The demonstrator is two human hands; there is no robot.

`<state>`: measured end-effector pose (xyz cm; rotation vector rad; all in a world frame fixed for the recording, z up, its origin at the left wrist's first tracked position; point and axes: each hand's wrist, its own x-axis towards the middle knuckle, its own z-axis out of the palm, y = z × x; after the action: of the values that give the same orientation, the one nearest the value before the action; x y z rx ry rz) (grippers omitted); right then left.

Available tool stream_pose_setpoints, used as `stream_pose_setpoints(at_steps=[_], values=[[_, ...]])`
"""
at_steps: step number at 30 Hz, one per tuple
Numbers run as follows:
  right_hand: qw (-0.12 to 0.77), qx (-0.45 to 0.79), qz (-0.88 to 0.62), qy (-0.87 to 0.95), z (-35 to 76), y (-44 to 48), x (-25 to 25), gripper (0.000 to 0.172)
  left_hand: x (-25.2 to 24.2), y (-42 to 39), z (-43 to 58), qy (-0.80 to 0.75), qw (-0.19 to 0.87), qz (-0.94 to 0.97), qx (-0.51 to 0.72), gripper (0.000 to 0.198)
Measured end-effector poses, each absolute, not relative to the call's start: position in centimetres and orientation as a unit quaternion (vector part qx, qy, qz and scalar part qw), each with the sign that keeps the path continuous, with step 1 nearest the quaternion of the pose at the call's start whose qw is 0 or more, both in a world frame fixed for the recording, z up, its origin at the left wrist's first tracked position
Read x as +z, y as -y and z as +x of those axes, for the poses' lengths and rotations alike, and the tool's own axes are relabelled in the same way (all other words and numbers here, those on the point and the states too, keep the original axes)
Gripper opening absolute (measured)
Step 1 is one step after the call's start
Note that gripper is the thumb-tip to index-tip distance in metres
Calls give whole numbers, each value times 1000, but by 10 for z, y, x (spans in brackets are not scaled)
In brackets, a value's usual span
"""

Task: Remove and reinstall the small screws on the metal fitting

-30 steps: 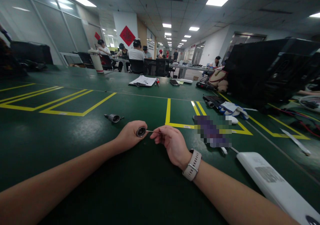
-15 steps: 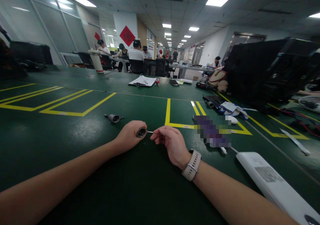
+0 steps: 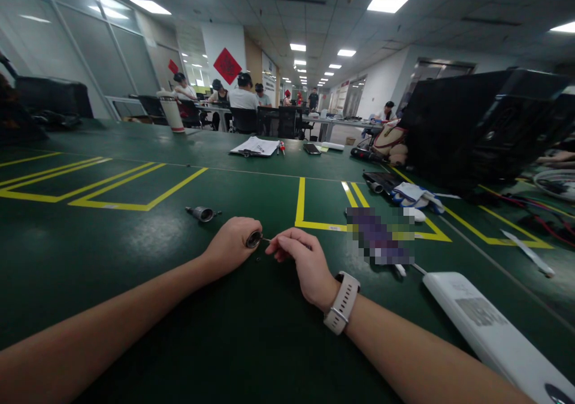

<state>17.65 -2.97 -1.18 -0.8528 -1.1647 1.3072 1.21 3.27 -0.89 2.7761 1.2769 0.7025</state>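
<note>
My left hand (image 3: pixel 231 245) is closed around a round metal housing (image 3: pixel 253 240), whose hollow end faces up and to the right. Fingers pinched together, my right hand (image 3: pixel 300 257) grips a thin metal rod (image 3: pixel 266 240). The rod's far end meets the side of the housing; its other end is hidden by my fingers, so its kind does not show. Just below lies a small dark ring-like part (image 3: pixel 258 259) on the green table (image 3: pixel 202 344). Beyond my left hand a second metal housing (image 3: pixel 204 213) rests on its side.
To the right lie a white power strip (image 3: pixel 485 326), a blurred-out purple item (image 3: pixel 377 236) and gloves (image 3: pixel 415 195). A large black case (image 3: pixel 485 128) stands behind them. Farther back are a clipboard with paper (image 3: pixel 255 146), a phone (image 3: pixel 311 148) and a tall cup (image 3: pixel 171 113).
My right hand has turned slightly and moved a little closer to the housing, with less of the rod showing. My left hand keeps its grip.
</note>
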Motion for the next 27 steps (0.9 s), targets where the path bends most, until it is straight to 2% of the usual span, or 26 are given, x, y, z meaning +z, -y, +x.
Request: stream_pose_setpoints(at_steps=[6,12,21,27], values=[[571,630,-321,417,181,24,-11,15,-11,-35,9,-388,75,881,260,13],[575,645,-309,397,181,23,-9,14,-13,-35,10,-362,135,875,291,17],[573,567,-354,474,177,29,-10,15,-11,-35,11,-418,54,872,249,12],[565,608,-352,433,179,26,-9,16,-10,-33,12,-400,36,887,230,10]])
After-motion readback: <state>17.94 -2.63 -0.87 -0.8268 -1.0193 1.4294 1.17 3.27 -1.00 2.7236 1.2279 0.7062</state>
